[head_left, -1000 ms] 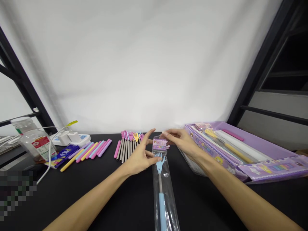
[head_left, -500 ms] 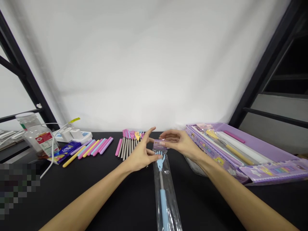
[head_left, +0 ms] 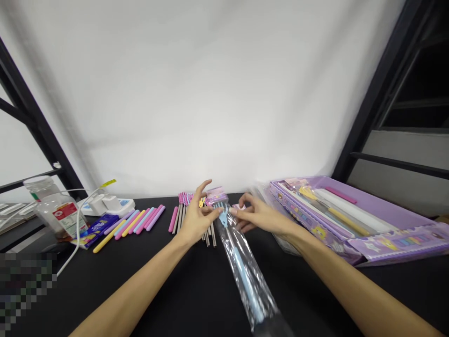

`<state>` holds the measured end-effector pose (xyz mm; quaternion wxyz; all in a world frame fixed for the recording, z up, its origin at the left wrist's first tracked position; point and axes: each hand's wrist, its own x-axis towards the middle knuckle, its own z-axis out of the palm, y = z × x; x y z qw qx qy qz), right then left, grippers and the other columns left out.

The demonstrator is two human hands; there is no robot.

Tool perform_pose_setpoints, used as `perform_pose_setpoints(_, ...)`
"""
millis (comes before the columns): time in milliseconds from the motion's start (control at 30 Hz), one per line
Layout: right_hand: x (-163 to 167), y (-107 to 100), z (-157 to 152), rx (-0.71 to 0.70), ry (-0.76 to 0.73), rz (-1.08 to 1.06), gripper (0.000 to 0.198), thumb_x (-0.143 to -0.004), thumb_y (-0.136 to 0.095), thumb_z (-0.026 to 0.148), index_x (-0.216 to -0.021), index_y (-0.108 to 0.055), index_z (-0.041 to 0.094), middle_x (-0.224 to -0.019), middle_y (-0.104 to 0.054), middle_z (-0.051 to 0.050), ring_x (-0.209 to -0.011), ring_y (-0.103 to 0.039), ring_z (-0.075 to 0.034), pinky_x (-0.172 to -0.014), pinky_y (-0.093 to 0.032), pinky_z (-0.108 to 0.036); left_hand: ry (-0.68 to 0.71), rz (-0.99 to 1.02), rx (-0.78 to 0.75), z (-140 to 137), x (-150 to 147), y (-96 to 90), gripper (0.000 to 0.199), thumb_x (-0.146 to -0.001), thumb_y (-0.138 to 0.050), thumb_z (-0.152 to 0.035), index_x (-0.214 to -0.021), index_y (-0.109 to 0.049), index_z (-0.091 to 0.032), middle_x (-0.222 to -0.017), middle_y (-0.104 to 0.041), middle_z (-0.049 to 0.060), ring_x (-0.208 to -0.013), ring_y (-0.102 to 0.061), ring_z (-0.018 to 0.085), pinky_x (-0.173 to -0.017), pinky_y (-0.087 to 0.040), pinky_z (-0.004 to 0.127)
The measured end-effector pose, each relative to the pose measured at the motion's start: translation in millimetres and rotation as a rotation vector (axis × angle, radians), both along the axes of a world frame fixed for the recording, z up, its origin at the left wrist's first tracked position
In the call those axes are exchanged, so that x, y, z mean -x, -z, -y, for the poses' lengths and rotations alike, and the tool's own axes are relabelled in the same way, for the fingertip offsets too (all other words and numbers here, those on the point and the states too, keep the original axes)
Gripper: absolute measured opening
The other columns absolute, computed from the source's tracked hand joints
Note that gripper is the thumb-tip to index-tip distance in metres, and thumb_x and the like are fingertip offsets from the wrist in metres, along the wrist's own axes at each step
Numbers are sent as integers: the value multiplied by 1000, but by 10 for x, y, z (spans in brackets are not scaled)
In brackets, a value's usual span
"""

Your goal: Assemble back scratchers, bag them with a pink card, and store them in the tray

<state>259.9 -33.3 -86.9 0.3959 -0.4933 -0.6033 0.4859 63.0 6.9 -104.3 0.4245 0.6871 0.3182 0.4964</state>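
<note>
A light-blue back scratcher [head_left: 241,262] lies inside a long clear plastic bag [head_left: 257,285], its claw end pointing away from me and slightly left. My left hand [head_left: 197,217] grips the bag by the claw, thumb pressed on it and index finger raised. On the other side, my right hand [head_left: 250,213] pinches the bag's edge beside the claw, fingers curled. A purple printed card [head_left: 216,195] shows at the bag's far end. Another small pinkish piece shows by my right fingers; I cannot tell whether they hold it.
Several metal scratcher rods [head_left: 180,213] with coloured claws lie behind my left hand. Coloured handle tubes [head_left: 133,222] are lined up further left, near a jar [head_left: 58,206], a blue packet [head_left: 100,229] and a power strip [head_left: 122,204]. A purple display box [head_left: 382,206] stands at right.
The bag's far end has swung left, so the bagged scratcher now lies more slantwise. Both hands moved slightly left, and my right hand shifted from the card to the bag's edge beside the claw.
</note>
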Motion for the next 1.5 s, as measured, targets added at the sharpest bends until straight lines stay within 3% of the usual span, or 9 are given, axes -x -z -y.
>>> perform_pose_setpoints(67, 23, 14, 26, 66, -111, 23, 46, -74, -75, 46, -89, -39, 22, -71, -65, 0, -66, -65, -17, -62, -53, -31, -131, 50, -80, -61, 11, -26, 67, -79, -69, -28, -139, -40, -33, -129, -47, 8, -64, -58, 4, -67, -54, 23)
perform_pose_setpoints(200, 50, -28, 64, -53, -107, 59, 36, -72, -78, 29, -89, -47, 21, -69, -62, 3, -61, -66, -16, -58, -50, -27, -286, 66, -148, -185, -1, -112, 56, -81, -66, -31, -133, -45, -28, -134, -46, 10, -77, -66, 11, -71, -56, 27)
perform_pose_setpoints(433, -487, -397, 40, -218, 58, 156, 20, -75, -72, 20, -90, -57, 18, -76, -67, -1, -62, -69, -16, -67, -53, -28, -223, -121, -134, -292, -513, -278, 60, -88, -56, -43, -141, -31, -30, -143, -37, 14, -95, -65, 19, -85, -55, 38)
perform_pose_setpoints(633, -1538, -626, 38, -257, 435, 404, 28, -70, -76, 24, -93, -62, 18, -74, -72, -3, -68, -66, -17, -67, -47, -25, 114, -418, -398, -61, -1202, -257, 41, -93, -47, -33, -133, -45, -26, -139, -39, 11, -115, -55, 22, -95, -51, 39)
perform_pose_setpoints(833, -2079, -270, 194, -200, 669, 846, 31, -68, -73, 23, -97, -68, 15, -83, -71, -6, -75, -65, -19, -68, -45, -26, 336, -838, -783, 140, -1516, -140, 41, -93, -44, -22, -134, -46, -29, -151, -28, 10, -118, -53, 27, -101, -46, 50)
perform_pose_setpoints(967, -2029, -38, 313, -188, 611, 901, 28, -63, -75, 22, -91, -73, 16, -93, -72, -9, -85, -66, -24, -72, -47, -28, 379, -919, -899, 130, -1588, -103, 43, -92, -46, -20, -134, -47, -26, -151, -29, 12, -120, -53, 29, -98, -48, 47)
perform_pose_setpoints(1133, -1954, -24, 383, -207, 402, 1063, 25, -71, -63, 16, -89, -79, 21, -97, -73, -8, -96, -65, -27, -83, -46, -32, 379, -918, -1024, 106, -1581, -73, 37, -90, -46, -16, -126, -54, -23, -145, -37, 12, -121, -51, 28, -98, -47, 45)
perform_pose_setpoints(1300, -1784, -262, 301, -375, 488, 1143, 18, -77, -62, 18, -82, -79, 19, -105, -70, -12, -104, -62, -30, -94, -42, -37, 325, -909, -1019, -13, -1402, -199, 33, -93, -43, -16, -122, -56, -22, -122, -56, 10, -112, -55, 24, -96, -46, 39)
perform_pose_setpoints(1500, -1026, -670, 2, -458, 427, 922, 14, -78, -63, 25, -84, -75, 20, -89, -74, -6, -88, -66, -23, -77, -47, -29, 134, -964, -781, -385, -823, -431, 28, -95, -39, -23, -111, -63, -21, -100, -65, 6, -91, -62, 20, -81, -47, 31)
